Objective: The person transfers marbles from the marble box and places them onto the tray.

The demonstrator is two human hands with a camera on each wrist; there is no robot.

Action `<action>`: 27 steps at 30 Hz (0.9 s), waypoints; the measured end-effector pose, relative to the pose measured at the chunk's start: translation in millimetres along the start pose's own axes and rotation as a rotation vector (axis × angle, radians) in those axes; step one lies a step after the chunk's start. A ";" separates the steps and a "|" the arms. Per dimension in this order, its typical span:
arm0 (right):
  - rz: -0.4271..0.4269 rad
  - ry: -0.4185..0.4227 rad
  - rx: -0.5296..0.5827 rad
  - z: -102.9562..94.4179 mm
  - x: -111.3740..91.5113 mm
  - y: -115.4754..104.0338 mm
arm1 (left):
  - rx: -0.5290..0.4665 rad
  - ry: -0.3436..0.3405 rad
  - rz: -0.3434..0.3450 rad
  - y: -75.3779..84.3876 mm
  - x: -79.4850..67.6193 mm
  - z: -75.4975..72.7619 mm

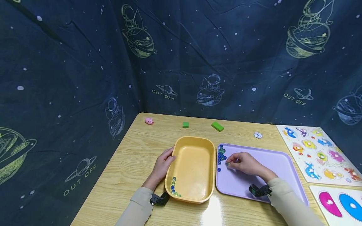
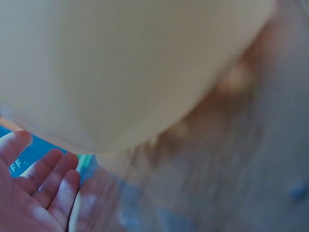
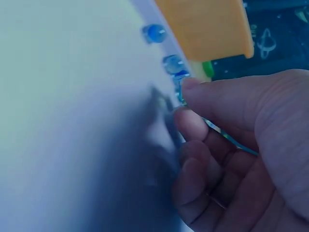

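My left hand (image 1: 164,164) grips the left rim of a yellow tub (image 1: 195,169), thumb over the edge and fingers along the outside. In the left wrist view the tub's pale wall (image 2: 145,72) fills most of the picture above the fingers. Several blue and greenish glass marbles (image 1: 172,187) lie along the tub's left wall and near corner. Over the lilac tray (image 1: 260,150), my right hand (image 1: 244,163) pinches a greenish marble (image 1: 227,164) between thumb and forefinger. More marbles (image 1: 220,153) cluster along that tray's left side; blue ones (image 3: 156,33) show in the right wrist view.
At the table's back stand a pink toy pig (image 1: 149,121), a small green block (image 1: 185,125), a longer green block (image 1: 217,126) and a white round chip (image 1: 258,135). A sea-animal puzzle board (image 1: 316,150) and a shape board (image 1: 339,204) lie to the right.
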State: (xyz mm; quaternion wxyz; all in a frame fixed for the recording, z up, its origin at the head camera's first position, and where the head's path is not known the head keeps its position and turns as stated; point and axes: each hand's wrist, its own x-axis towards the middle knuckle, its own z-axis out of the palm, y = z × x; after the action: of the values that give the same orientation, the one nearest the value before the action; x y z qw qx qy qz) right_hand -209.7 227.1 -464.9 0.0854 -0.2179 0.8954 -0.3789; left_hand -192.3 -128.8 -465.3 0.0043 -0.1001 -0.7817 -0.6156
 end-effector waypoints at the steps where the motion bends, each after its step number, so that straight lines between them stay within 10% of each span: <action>1: 0.004 0.000 -0.005 1.9 -0.4 1.0 | -0.001 -0.001 -0.001 -0.1 0.0 0.0; 16: -0.034 0.071 -0.060 0.5 7.4 -13.0 | -0.007 0.014 -0.007 0.7 -0.4 1.0; 27: -0.142 -0.029 0.023 5.3 30.8 -91.4 | -0.001 0.006 -0.018 3.7 -0.8 0.4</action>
State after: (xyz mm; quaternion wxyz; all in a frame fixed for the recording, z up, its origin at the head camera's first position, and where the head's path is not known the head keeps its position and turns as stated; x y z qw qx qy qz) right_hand -205.7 153.2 -402.8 0.0736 -0.2854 0.8720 -0.3909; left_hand -190.9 -127.7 -461.9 0.0010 -0.0912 -0.7823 -0.6162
